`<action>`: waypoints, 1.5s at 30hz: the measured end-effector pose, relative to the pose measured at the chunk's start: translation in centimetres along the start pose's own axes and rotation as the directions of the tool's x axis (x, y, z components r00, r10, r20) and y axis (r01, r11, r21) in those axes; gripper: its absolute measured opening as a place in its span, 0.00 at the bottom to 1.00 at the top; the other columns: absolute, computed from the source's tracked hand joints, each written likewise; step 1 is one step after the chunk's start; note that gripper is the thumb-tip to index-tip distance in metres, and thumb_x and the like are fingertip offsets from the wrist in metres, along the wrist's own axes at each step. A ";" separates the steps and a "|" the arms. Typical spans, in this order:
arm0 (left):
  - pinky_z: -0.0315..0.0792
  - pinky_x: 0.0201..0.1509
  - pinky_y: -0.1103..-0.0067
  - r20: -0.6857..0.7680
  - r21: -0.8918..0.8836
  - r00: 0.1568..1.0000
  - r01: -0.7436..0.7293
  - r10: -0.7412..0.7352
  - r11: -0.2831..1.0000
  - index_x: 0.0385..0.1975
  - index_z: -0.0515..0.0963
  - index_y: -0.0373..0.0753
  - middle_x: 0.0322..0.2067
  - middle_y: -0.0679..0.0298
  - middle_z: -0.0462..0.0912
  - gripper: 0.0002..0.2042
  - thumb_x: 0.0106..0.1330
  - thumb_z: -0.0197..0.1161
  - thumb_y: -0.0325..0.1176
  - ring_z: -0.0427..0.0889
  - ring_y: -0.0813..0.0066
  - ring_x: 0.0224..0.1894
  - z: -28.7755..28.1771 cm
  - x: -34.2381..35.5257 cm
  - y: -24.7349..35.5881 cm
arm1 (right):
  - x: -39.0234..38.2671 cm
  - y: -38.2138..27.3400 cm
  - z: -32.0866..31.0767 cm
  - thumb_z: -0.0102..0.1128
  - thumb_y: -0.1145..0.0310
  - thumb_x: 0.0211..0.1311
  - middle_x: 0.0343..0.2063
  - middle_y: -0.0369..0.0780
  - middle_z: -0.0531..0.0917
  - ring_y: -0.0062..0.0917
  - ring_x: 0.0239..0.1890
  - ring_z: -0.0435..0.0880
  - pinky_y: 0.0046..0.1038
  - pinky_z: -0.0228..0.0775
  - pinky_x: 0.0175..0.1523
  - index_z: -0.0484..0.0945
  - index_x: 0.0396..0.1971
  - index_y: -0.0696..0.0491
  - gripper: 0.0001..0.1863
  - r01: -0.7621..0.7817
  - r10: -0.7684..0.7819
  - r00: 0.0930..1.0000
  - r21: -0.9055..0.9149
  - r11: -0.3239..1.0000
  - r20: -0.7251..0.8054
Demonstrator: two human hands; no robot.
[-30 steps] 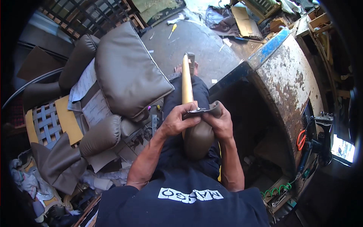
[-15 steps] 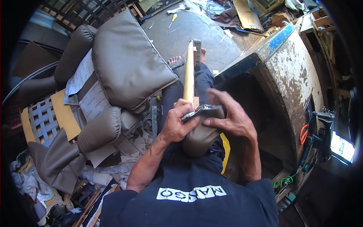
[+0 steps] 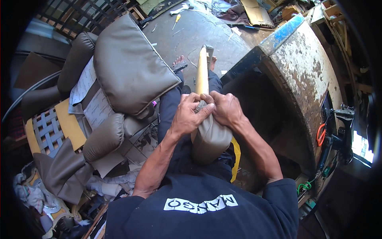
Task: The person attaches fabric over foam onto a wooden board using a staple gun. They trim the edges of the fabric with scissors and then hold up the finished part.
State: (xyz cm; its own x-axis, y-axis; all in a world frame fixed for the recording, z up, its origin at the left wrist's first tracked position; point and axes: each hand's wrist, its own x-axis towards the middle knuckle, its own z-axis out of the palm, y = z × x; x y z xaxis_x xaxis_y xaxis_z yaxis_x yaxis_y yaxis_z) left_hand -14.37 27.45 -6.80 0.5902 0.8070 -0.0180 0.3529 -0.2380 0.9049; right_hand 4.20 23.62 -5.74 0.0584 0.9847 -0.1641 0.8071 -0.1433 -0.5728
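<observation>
A long, narrow piece with a pale yellow face (image 3: 202,75) stands between my legs and points away from me. Its near end is wrapped in a grey-brown leather-like cover (image 3: 213,141). My left hand (image 3: 190,113) pinches the edge of this cover from the left, thumb and fingers closed together. On the other side, my right hand (image 3: 226,108) has its fingers curled and gripping the same cover edge. The two hands meet at the fold, and their fingertips partly hide the material between them.
At left, a large padded cushion (image 3: 131,63) and a padded arm (image 3: 105,137) lie beside a webbed seat frame (image 3: 49,129). A worn box-like cabinet (image 3: 302,59) stands at right, near orange-handled scissors (image 3: 320,134). A yellow-handled screwdriver (image 3: 177,20) lies on the floor ahead.
My right hand has moved left from its spread position and closed on the cover near my left hand. The cover's edge is now folded over, hiding its light underside.
</observation>
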 end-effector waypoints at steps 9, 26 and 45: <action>0.72 0.49 0.66 -0.340 0.124 0.939 -0.008 0.050 0.992 0.40 0.77 0.33 0.40 0.55 0.79 0.11 0.74 0.63 0.36 0.77 0.58 0.42 1.1 -2.3 3.5 | -3.2 0.6 -7.8 0.67 0.49 0.67 0.16 0.47 0.77 0.35 0.18 0.79 0.35 0.70 0.30 0.84 0.32 0.58 0.23 -0.053 -0.088 0.955 0.456 0.888 0.284; 0.58 0.77 0.53 0.029 0.474 0.949 -0.290 0.315 0.831 0.64 0.73 0.33 0.62 0.48 0.78 0.41 0.57 0.78 0.55 0.73 0.49 0.69 4.0 -6.5 8.4 | -1.9 5.0 -8.4 0.50 0.33 0.72 0.26 0.55 0.82 0.37 0.30 0.85 0.40 0.74 0.40 0.86 0.42 0.59 0.38 -0.078 -0.182 0.832 0.436 0.897 0.524; 0.57 0.77 0.53 0.040 0.541 0.857 -0.451 0.514 0.710 0.56 0.81 0.53 0.59 0.69 0.78 0.23 0.63 0.72 0.52 0.70 0.65 0.69 8.4 -7.6 6.9 | -1.5 4.3 -12.2 0.70 0.51 0.65 0.30 0.42 0.89 0.23 0.32 0.85 0.33 0.76 0.41 0.88 0.48 0.53 0.21 -0.484 0.064 0.680 0.382 0.787 0.730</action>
State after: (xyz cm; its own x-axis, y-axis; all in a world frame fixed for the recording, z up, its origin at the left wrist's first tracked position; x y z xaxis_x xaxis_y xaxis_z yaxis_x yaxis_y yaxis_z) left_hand -10.29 15.13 -4.02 0.7162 0.5479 0.4323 0.3772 -0.8251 0.4207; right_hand 14.78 22.72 1.87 -0.3376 0.5885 -0.7346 0.3827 -0.6272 -0.6784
